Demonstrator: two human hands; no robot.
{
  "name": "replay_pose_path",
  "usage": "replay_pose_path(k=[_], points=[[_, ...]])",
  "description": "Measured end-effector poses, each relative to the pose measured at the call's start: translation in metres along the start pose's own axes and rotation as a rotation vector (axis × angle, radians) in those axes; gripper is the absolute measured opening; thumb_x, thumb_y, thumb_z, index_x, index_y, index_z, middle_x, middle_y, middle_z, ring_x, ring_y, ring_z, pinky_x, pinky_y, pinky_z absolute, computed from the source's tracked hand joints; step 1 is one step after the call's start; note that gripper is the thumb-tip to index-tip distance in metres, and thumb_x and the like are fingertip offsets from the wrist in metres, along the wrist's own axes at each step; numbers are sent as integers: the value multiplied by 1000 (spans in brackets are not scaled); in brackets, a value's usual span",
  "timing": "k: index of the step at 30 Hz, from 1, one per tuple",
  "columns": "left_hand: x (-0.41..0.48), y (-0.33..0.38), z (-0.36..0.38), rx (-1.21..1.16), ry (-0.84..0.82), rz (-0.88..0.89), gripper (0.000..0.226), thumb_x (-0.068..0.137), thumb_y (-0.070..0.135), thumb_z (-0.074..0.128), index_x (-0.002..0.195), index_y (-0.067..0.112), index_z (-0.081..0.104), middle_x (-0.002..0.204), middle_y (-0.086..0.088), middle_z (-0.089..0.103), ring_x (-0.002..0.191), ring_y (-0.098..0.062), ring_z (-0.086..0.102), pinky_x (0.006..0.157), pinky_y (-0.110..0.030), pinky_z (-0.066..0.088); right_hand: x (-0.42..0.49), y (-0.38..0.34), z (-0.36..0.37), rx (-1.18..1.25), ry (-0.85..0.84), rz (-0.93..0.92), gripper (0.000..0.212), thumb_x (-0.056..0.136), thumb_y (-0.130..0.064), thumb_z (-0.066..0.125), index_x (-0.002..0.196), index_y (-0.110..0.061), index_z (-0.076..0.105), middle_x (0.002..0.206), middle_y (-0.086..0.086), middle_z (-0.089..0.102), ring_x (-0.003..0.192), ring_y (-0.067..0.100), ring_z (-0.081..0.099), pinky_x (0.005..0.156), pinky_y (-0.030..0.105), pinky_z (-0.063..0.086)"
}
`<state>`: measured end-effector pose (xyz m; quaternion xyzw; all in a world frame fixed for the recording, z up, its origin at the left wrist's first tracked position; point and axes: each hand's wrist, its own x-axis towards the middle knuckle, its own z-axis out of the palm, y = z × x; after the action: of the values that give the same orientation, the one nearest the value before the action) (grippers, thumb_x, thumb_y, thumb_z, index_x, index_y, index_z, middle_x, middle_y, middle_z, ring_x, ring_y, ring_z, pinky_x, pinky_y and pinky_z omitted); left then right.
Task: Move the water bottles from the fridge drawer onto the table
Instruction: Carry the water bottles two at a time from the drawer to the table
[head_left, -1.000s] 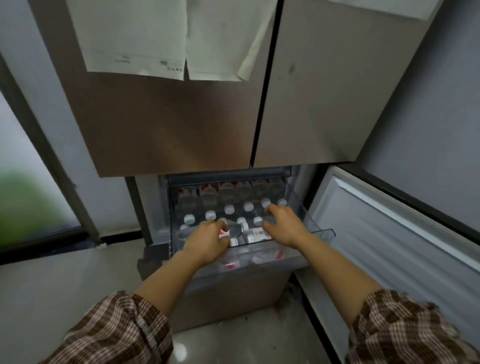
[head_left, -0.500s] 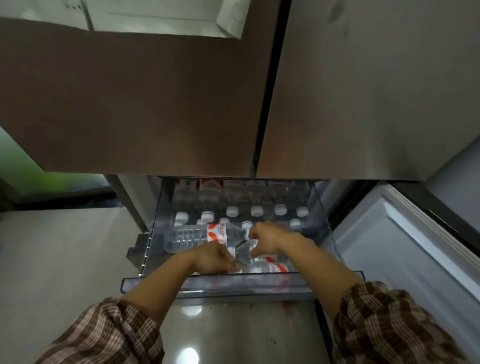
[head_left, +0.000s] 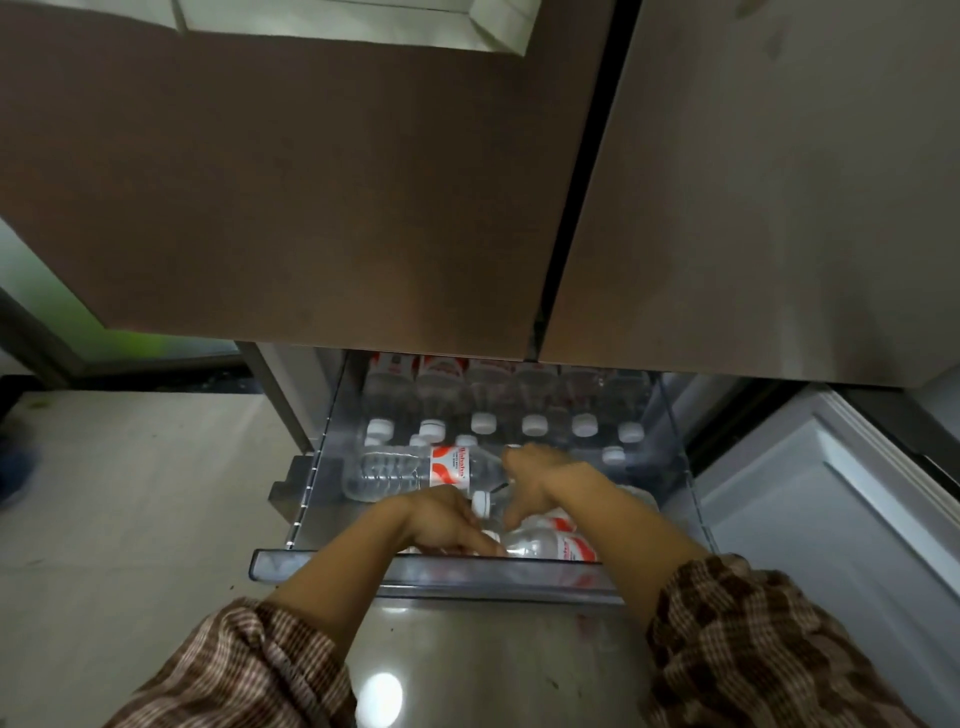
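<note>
The clear fridge drawer (head_left: 431, 569) is pulled out below the shut fridge doors. Several water bottles (head_left: 534, 425) with white caps stand upright in its back rows. One bottle with a red and white label (head_left: 415, 470) lies on its side, neck to the right. My right hand (head_left: 543, 478) curls over that neck and over a second lying bottle whose white cap (head_left: 480, 504) points left; which one it grips is unclear. At the front wall my left hand (head_left: 441, 525) curls round the neck of a third lying bottle (head_left: 553, 543).
The two brown upper fridge doors (head_left: 363, 208) overhang the drawer's back. A lower fridge door (head_left: 831, 519) stands open at the right. Pale floor (head_left: 130, 519) lies to the left, and glossy floor below the drawer reflects a light. No table is in view.
The view has come closer and tilted down over the drawer. A labelled bottle now lies on its side, and both hands have dropped from the upright caps to the lying bottles at the front.
</note>
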<state>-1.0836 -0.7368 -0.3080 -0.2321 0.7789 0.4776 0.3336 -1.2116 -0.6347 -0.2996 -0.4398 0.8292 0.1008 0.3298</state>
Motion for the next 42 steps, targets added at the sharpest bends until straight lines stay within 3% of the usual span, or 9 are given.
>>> replay_pose_path(k=[3,6,8,11,17,24,31,37,42], points=[[-2,-2,-1,-63,22,19,53,65,53,80,93,8,73,88,-8,71,82,-16,63,89,-31,54,-8,13,-11,166,-5,-56,63,72,-34,78,126,-30,46,120,2,55,98,23,56,71,32,46],[-9,1,-5,-208,4,38,26,78,29,79,89,9,67,91,-14,72,82,-19,67,88,-32,55,-17,23,-25,194,56,-87,69,76,-36,75,136,-34,42,135,1,51,113,25,55,85,34,49],[-19,4,-12,-312,-1,69,18,83,14,74,93,6,62,97,-19,73,81,-19,71,82,-31,59,-27,28,-36,217,82,-77,71,78,-37,74,141,-35,40,141,-3,49,122,23,52,97,38,47],[-32,9,-22,-332,82,122,24,86,7,70,105,0,56,93,-20,73,72,-17,72,65,-26,60,-43,36,-45,274,93,-87,58,78,-34,73,131,-35,50,129,-4,58,114,22,57,95,39,50],[-35,24,-18,-42,288,210,26,78,27,77,97,11,67,95,-11,71,89,-25,69,86,-44,57,-67,39,-41,286,304,-57,34,77,-42,73,105,-27,61,104,-5,63,95,19,61,80,38,53],[-57,62,-4,215,517,361,30,80,38,73,74,11,58,69,0,56,66,-17,54,58,-31,41,-101,37,-37,158,495,-49,24,82,-36,68,78,-24,47,83,-2,55,77,22,56,60,35,43],[-110,69,-15,259,762,503,21,80,35,72,78,20,58,76,5,59,74,-15,57,59,-27,39,-130,16,-35,212,807,-90,21,85,-35,64,88,-18,53,88,-2,55,82,22,56,66,33,41],[-194,41,-31,264,1001,555,23,82,35,70,88,13,67,85,-1,67,76,-16,60,68,-38,53,-163,-57,-50,294,1027,-249,26,83,-31,67,102,-14,60,98,1,60,86,20,56,73,37,47],[-272,-1,-35,304,1226,542,22,82,40,68,91,21,65,86,6,60,76,-13,55,57,-25,38,-194,-141,-68,335,1154,-382,20,81,-28,69,94,-15,61,89,-2,60,78,16,54,66,34,45]])
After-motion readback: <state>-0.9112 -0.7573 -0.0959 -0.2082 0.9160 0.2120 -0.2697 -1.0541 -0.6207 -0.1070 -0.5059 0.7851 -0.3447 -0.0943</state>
